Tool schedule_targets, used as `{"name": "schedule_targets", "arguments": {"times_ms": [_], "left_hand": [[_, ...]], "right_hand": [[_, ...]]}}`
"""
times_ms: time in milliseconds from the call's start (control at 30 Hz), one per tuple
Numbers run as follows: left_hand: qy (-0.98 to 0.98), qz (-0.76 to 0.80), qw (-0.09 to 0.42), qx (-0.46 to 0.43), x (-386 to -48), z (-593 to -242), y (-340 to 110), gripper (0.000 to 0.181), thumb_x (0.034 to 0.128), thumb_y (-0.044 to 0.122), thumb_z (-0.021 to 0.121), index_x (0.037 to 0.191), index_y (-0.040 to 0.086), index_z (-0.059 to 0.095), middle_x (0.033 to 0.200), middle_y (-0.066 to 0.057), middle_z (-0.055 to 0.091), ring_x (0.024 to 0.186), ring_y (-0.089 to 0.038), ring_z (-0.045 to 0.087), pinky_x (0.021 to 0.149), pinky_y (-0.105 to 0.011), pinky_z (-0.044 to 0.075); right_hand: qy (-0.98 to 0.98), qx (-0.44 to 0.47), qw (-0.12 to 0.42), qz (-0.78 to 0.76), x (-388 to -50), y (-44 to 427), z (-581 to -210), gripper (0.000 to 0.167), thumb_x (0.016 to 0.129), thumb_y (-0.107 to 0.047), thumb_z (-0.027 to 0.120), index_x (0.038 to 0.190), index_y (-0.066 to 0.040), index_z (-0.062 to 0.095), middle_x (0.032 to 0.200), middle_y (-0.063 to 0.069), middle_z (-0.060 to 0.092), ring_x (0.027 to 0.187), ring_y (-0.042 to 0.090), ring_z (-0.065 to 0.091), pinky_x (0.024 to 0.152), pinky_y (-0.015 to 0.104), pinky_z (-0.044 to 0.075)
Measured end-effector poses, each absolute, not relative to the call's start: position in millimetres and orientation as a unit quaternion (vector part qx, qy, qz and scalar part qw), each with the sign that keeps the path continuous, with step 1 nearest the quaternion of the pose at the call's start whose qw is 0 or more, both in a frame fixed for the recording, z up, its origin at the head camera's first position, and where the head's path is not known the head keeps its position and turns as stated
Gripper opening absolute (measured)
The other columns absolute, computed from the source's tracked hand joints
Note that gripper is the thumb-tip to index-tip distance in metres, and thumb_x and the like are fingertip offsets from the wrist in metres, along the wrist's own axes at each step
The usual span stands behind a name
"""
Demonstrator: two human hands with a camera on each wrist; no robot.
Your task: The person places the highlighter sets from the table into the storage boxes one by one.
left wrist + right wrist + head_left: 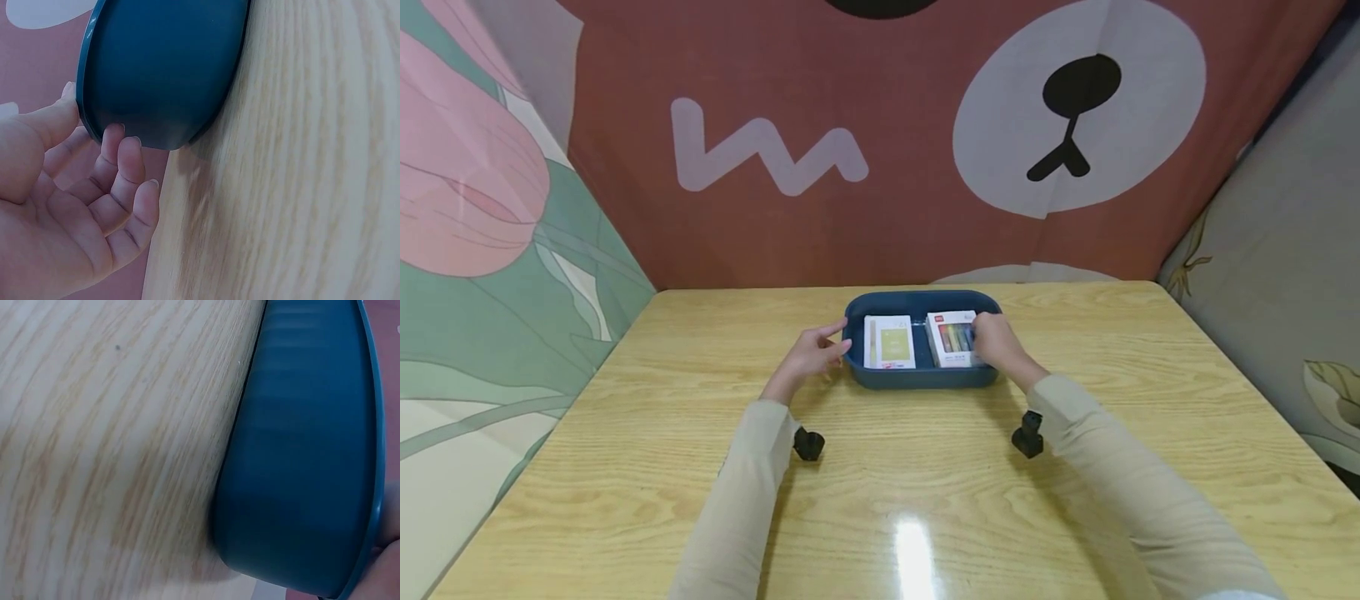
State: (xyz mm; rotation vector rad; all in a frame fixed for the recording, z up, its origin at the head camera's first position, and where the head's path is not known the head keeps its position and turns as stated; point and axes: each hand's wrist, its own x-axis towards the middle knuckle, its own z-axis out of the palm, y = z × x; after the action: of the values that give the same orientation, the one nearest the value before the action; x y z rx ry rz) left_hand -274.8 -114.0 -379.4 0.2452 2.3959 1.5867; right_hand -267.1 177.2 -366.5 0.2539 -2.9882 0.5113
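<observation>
A dark blue tray with rounded ends stands on the table, holding two boxes. My right hand reaches over its right end and pinches the right side of a white crayon box with coloured sticks on its front. Part of that box is hidden by the fingers. To its left lies a white box with a yellow-green panel, contents not shown. At the tray's left end, my left hand touches the rim with its thumb. Its other fingers bend loosely by the outer wall.
The wooden table extends around the tray on all sides. A brown cloth with a printed animal face hangs just behind the table's back edge. Printed cloths stand at the left and right. A small black device is worn at the right wrist.
</observation>
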Motion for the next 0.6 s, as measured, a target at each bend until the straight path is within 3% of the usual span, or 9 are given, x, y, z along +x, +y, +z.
{"name": "schedule_targets", "arguments": {"times_ms": [167, 267, 400, 600], "left_hand": [[0.824, 0.545, 0.128, 0.083, -275.9, -379.9, -114.5, 0.048, 0.0903, 0.02, 0.055, 0.136, 0.018, 0.041, 0.087, -0.025, 0.056, 0.075, -0.034, 0.053, 0.052, -0.03, 0.042], [0.827, 0.541, 0.125, 0.084, -275.8, -381.2, -115.6, 0.047, 0.0903, 0.021, 0.055, 0.136, 0.018, 0.041, 0.085, -0.025, 0.057, 0.075, -0.035, 0.053, 0.052, -0.032, 0.043], [0.838, 0.525, 0.116, 0.092, -273.0, -381.6, -116.4, 0.048, 0.0905, 0.022, 0.054, 0.136, 0.017, 0.041, 0.085, -0.025, 0.058, 0.076, -0.036, 0.054, 0.055, -0.034, 0.045], [0.898, 0.417, 0.04, 0.134, -265.3, -372.6, -109.4, 0.043, 0.0909, 0.024, 0.054, 0.13, 0.006, 0.048, 0.1, -0.02, 0.057, 0.086, -0.031, 0.054, 0.069, -0.036, 0.046]], "right_hand": [[-0.975, 0.085, 0.079, 0.19, -265.5, 175.5, -366.9, 0.016, 0.082, 0.004, 0.051, 0.071, 0.007, 0.061, 0.06, 0.011, 0.054, 0.054, 0.018, 0.04, 0.053, 0.032, 0.038], [-0.965, 0.095, 0.115, 0.215, -263.6, 175.2, -368.0, 0.016, 0.083, 0.002, 0.052, 0.085, 0.012, 0.064, 0.079, 0.021, 0.062, 0.065, 0.024, 0.052, 0.064, 0.038, 0.045], [-0.949, 0.102, 0.151, 0.258, -258.6, 176.2, -369.7, 0.023, 0.083, 0.001, 0.049, 0.096, 0.015, 0.062, 0.097, 0.028, 0.059, 0.082, 0.033, 0.055, 0.075, 0.044, 0.044], [-0.935, 0.11, 0.169, 0.29, -245.6, 181.9, -368.4, 0.025, 0.086, -0.002, 0.052, 0.103, 0.014, 0.06, 0.106, 0.028, 0.055, 0.1, 0.038, 0.051, 0.082, 0.047, 0.041]]}}
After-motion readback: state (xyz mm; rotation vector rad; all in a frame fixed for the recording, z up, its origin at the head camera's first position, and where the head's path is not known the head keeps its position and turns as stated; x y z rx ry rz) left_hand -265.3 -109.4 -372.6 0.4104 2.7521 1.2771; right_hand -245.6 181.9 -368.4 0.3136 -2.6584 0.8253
